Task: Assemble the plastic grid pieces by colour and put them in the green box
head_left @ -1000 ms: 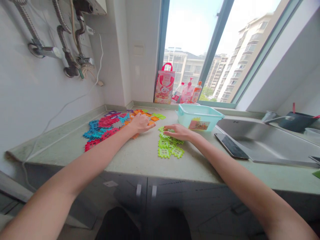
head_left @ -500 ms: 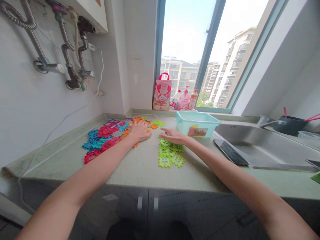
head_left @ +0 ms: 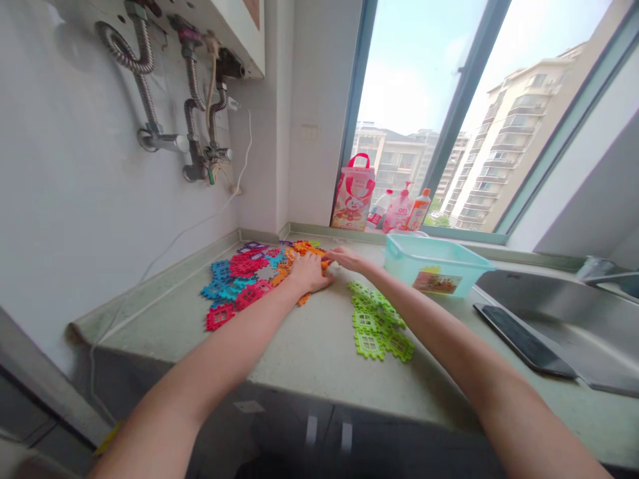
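A heap of flat plastic window-shaped tiles in red, blue, purple and orange (head_left: pixel 244 276) lies at the back left of the green counter (head_left: pixel 309 346). My left hand (head_left: pixel 308 273) rests flat on the heap's right edge, fingers spread over the orange tiles (head_left: pixel 303 247). My right hand (head_left: pixel 343 257) reaches to the same spot, fingers stretched out and touching an orange tile; nothing is held in it. A separate group of lime-green tiles (head_left: pixel 377 322) lies to the right, under my right forearm.
A turquoise plastic tub (head_left: pixel 435 265) stands behind the green tiles. A sink (head_left: pixel 559 306) with a dark phone (head_left: pixel 523 339) on its rim is at the right. A pink bag (head_left: pixel 353 198) and bottles (head_left: pixel 399 211) stand on the window sill. Pipes and a cable hang on the left wall.
My right hand left the lime-green tiles and moved left to the orange tiles beside my left hand. The camera swung left and up.
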The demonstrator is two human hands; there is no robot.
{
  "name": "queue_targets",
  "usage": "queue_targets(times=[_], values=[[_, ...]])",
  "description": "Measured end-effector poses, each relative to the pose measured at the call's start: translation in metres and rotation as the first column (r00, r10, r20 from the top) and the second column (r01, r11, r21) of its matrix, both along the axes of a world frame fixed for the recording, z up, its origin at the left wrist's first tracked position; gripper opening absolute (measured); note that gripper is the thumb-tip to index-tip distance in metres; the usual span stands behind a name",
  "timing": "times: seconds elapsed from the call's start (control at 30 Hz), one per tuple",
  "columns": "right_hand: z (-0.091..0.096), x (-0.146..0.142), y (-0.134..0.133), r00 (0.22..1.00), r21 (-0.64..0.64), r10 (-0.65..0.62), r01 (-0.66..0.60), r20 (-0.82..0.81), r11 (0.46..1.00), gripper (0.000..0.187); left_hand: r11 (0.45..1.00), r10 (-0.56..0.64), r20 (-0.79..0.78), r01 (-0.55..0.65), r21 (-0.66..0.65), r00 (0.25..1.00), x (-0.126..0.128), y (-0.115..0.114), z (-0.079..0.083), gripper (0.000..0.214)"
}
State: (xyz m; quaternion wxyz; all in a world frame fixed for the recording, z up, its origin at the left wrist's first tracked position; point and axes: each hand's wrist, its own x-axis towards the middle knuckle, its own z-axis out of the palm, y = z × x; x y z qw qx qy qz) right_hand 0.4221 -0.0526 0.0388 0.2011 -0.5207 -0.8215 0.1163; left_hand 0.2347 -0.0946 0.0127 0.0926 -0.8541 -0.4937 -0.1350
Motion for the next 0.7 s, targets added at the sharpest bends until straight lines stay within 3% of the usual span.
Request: queue_targets(times=[0.17, 0.3, 0.5, 0.7], values=[[0.015, -0.013, 0.042, 0.978, 0.111, -0.196, 0.188, 0.072, 0.976, 0.039, 0.998, 0.041, -0.024, -0.042, -0.043, 0.999, 0.001, -0.002, 0.002, 0.072], [0.021, -0.035, 0.075, 0.968, 0.123, -0.23, 0.217, 0.104, 0.968, 0.049, 0.996, 0.039, -0.036, -0.042, -0.076, 0.999, 0.0, -0.004, 0.001, 0.076], [0.013, -0.063, 0.11, 0.971, 0.021, -0.182, 0.181, 0.154, 0.983, 0.043, 0.995, 0.033, 0.004, -0.032, -0.092, 0.999, -0.001, 0.001, -0.005, 0.082], [0.001, -0.057, 0.121, 0.942, -0.013, -0.293, 0.299, 0.163, 0.954, 0.042, 0.994, 0.029, -0.001, -0.029, -0.11, 1.0, 0.0, 0.002, -0.004, 0.082]])
